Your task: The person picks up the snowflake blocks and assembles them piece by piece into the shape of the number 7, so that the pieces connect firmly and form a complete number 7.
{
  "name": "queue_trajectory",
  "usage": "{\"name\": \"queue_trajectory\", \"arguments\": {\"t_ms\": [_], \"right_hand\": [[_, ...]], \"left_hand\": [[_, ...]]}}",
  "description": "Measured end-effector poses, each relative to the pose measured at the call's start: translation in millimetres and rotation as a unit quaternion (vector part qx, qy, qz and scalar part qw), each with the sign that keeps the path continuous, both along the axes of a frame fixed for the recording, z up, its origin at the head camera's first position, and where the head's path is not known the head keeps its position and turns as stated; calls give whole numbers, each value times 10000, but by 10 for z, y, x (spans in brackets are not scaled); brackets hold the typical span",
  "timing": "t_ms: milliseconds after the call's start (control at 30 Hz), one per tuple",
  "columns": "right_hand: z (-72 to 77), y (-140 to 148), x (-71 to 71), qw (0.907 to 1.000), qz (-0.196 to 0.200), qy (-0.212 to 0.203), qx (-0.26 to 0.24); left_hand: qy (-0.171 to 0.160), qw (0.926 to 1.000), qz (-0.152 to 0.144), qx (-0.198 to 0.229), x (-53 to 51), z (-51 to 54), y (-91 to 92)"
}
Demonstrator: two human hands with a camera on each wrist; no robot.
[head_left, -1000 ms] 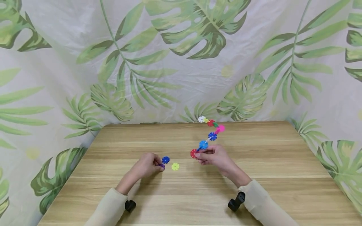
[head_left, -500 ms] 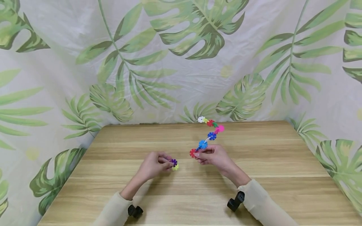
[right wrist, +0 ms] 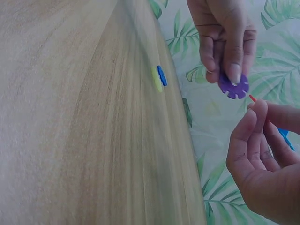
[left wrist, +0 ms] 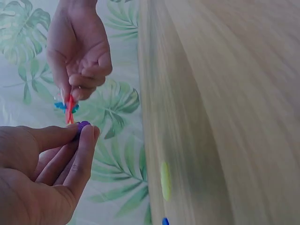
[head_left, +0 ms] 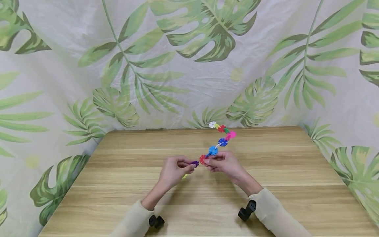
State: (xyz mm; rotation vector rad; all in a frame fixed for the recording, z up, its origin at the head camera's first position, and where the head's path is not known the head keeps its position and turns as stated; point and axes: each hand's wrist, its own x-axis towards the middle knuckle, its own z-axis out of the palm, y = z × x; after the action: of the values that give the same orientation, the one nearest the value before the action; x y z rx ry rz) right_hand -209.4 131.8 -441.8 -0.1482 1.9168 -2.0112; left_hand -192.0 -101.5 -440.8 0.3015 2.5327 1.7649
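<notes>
Between thumb and fingers, my left hand [head_left: 174, 171] pinches a purple notched disc [head_left: 195, 163], held just left of a red disc [head_left: 202, 160]. My right hand [head_left: 226, 166] pinches that red disc, the near end of a zigzag chain of linked discs, among them a light blue one [head_left: 213, 151], a dark blue one [head_left: 223, 142], a pink one [head_left: 232, 134] and a white one [head_left: 212, 124] at the far end. In the right wrist view the purple disc [right wrist: 234, 88] is close to the edge of the red disc [right wrist: 252, 98]; whether they touch I cannot tell.
A yellow disc [head_left: 185, 176] lies on the wooden table [head_left: 207, 210], partly hidden by my left hand in the head view. The right wrist view shows a blue disc [right wrist: 161, 75] beside it. A leaf-patterned cloth [head_left: 189, 82] hangs behind the table.
My left hand has carried the purple disc rightward and slightly away from me, past the loose discs, to beside the red one. The right hand and chain have hardly moved.
</notes>
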Motion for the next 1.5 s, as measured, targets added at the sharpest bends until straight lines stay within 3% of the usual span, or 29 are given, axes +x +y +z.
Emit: {"name": "queue_trajectory", "arguments": {"t_ms": [267,500,667,1000,1500], "right_hand": [[-6,10,-14,9999,-139,57,13],[-9,16,-18,9998,-165,73,26],[-8,14,-13,9999,-144,44,52],[-8,15,-14,9996,-168,197,119],[-31,8,10,9984,-199,403,343]], "left_hand": [[291,9990,89,-335,5,26,97],[315,9990,52,-323,22,30,119],[542,9979,9,-357,41,22,147],[1345,9859,77,-996,78,1,222],[1720,9748,33,-1421,84,-21,244]]}}
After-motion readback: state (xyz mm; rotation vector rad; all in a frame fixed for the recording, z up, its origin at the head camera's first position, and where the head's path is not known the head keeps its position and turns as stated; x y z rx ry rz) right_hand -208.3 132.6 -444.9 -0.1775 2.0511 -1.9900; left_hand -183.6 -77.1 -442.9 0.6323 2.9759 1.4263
